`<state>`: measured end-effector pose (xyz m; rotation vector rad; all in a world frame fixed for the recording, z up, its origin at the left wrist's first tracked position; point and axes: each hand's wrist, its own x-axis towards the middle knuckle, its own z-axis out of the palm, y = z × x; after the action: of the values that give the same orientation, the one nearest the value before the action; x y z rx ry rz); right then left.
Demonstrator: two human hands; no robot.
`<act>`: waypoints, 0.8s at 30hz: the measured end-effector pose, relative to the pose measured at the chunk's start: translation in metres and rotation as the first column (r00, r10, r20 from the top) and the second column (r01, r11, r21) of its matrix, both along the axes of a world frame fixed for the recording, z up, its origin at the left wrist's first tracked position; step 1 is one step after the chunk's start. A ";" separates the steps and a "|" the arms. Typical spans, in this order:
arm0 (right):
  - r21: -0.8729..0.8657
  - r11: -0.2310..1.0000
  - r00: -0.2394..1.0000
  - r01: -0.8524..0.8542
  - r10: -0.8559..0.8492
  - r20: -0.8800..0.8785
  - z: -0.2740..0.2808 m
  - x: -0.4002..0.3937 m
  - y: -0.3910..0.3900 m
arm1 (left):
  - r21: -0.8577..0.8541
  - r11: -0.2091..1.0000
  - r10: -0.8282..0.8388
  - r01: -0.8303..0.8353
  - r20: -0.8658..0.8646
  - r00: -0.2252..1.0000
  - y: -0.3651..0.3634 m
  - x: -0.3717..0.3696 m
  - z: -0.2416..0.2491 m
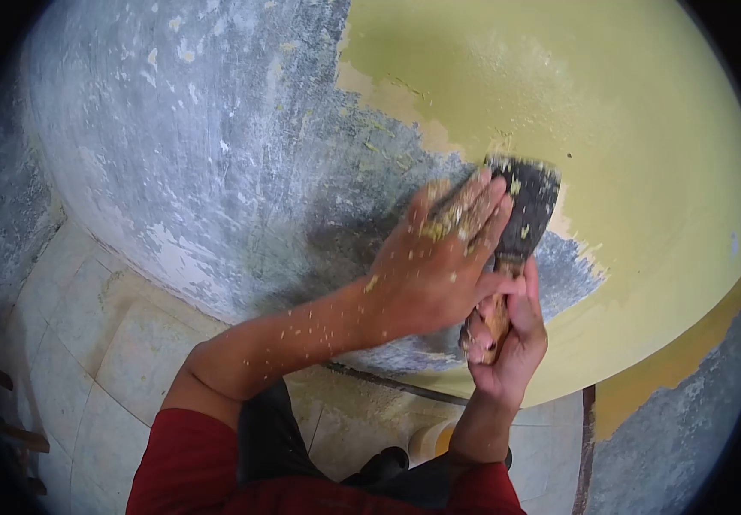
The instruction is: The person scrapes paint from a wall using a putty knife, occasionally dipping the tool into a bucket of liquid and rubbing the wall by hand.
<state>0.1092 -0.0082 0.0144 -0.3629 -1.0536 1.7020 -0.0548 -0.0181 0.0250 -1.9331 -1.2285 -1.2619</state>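
Observation:
A paint scraper point(525, 206) with a broad dark blade and a wooden handle is set against the wall, its blade pointing up and flecked with paint chips. My right hand point(512, 335) is closed around the handle. Stretched out flat, the fingers of my left hand point(447, 249) lie along the left side of the blade, and its thumb reaches toward the top of the handle. Paint flakes cling to my left fingers and forearm. The blade's edge meets the border between yellow-green paint point(628, 112) and the scraped grey wall surface point(216, 146).
Pale floor tiles point(143, 360) run along the foot of the wall, dusted with scrapings. A container with something yellow point(430, 440) stands on the floor near my legs. Brown wooden pieces point(23, 439) show at the lower left. More half-scraped wall point(679, 412) appears at right.

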 end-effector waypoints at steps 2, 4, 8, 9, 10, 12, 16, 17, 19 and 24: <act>-0.005 1.000 1.000 0.022 -0.022 -0.001 0.013 -0.007 -0.014 | -0.002 1.000 0.001 -0.001 -0.006 1.000 -0.004 -0.002 0.011; -0.001 0.997 0.994 -0.079 0.078 -0.075 0.011 -0.004 -0.020 | -0.005 1.000 0.003 -0.003 -0.003 1.000 -0.007 -0.001 0.006; -0.153 0.976 0.977 -0.156 0.129 -0.172 -0.008 0.006 -0.013 | 0.008 1.000 -0.016 0.016 -0.045 0.999 -0.005 -0.002 -0.013; -0.149 0.976 0.976 -0.160 0.134 -0.171 -0.004 0.006 -0.010 | 0.017 1.000 0.009 -0.008 -0.041 0.999 -0.006 0.000 -0.010; -0.189 0.965 0.971 -0.182 0.146 -0.191 0.002 0.005 -0.007 | 0.002 1.000 0.028 -0.028 -0.048 0.998 -0.007 0.000 -0.003; -0.251 0.954 0.961 -0.166 0.099 -0.258 0.003 0.004 -0.007 | -0.003 0.999 0.032 -0.032 -0.041 0.999 -0.008 0.002 0.000; -0.153 0.941 0.916 -0.301 0.240 -0.321 -0.020 0.007 -0.004 | -0.010 0.998 0.057 -0.058 -0.065 0.996 -0.006 0.006 -0.013; -0.146 0.942 0.915 -0.304 0.245 -0.320 -0.020 0.005 0.004 | -0.003 0.998 0.061 -0.061 -0.065 0.996 -0.002 0.005 -0.012; -0.048 0.933 0.888 -0.358 0.324 -0.327 -0.015 0.002 0.016 | 0.021 0.997 0.076 -0.075 -0.048 0.996 0.004 0.004 -0.003; -0.137 0.956 0.934 -0.260 0.213 -0.286 -0.006 0.011 -0.008 | -0.055 0.998 -0.006 0.003 -0.043 0.999 -0.004 0.001 -0.002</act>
<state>0.1206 -0.0158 0.0080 -0.1090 -0.7750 2.0028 -0.0534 -0.0217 0.0231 -1.9924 -1.2496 -1.1946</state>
